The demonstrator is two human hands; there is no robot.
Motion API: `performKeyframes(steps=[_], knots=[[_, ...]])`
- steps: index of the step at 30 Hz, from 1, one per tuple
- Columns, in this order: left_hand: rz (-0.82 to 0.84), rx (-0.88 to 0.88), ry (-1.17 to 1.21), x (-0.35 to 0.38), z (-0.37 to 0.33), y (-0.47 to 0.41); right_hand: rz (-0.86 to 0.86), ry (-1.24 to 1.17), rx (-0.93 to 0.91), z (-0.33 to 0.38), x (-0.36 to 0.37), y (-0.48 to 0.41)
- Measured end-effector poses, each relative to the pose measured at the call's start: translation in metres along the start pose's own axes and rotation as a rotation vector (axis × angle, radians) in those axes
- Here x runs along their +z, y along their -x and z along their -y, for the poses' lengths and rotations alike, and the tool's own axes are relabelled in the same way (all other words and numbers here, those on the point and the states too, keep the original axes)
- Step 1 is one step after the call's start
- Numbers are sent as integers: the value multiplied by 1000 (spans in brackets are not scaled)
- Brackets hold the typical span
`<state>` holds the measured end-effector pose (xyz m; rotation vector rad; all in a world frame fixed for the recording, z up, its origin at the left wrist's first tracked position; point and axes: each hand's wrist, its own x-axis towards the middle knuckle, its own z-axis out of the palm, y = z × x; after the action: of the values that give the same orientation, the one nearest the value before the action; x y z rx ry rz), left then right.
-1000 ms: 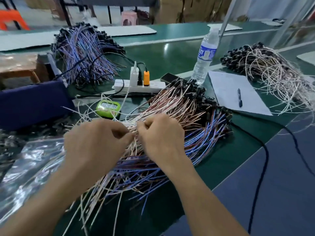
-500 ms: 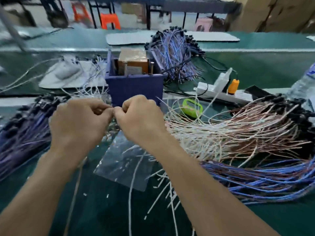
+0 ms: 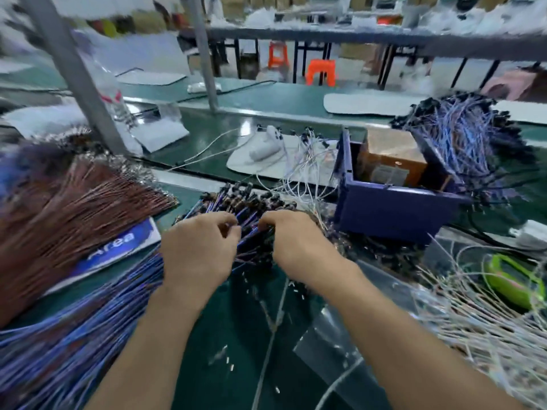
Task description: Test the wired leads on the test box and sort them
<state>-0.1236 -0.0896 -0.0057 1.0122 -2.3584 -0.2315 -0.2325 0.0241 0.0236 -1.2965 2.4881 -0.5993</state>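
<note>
Blue leads (image 3: 88,321) lay fanned (a sorted heap, probably); left grip (image 3: 201,250) and right grip (image 3: 296,241) pinched them, likely adding one.

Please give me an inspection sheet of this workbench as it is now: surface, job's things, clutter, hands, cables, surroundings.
Surface: green bench mat, with small pale scraps scattered on it.
Job's things: blue leads piled front left; brown leads behind them; pale leads at right; blue box holding a brown unit.
Clutter: clear plastic bag, printed blue card, green device, water bottle.
Hands: left hand and right hand, fingers curled at the blue leads' connector ends; what they pinch is blurred.
Cables: thin white cable on the far mat; white plug at the right edge.
Surroundings: orange stools and blurred shelving behind.
</note>
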Motion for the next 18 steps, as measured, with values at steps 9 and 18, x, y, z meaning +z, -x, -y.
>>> performKeyframes(steps=[9, 18], knots=[[1, 73, 35, 9, -1, 4, -157, 48, -54, -4, 11, -5], [62, -29, 254, 17, 6, 0, -55, 56, -88, 5, 4, 3]])
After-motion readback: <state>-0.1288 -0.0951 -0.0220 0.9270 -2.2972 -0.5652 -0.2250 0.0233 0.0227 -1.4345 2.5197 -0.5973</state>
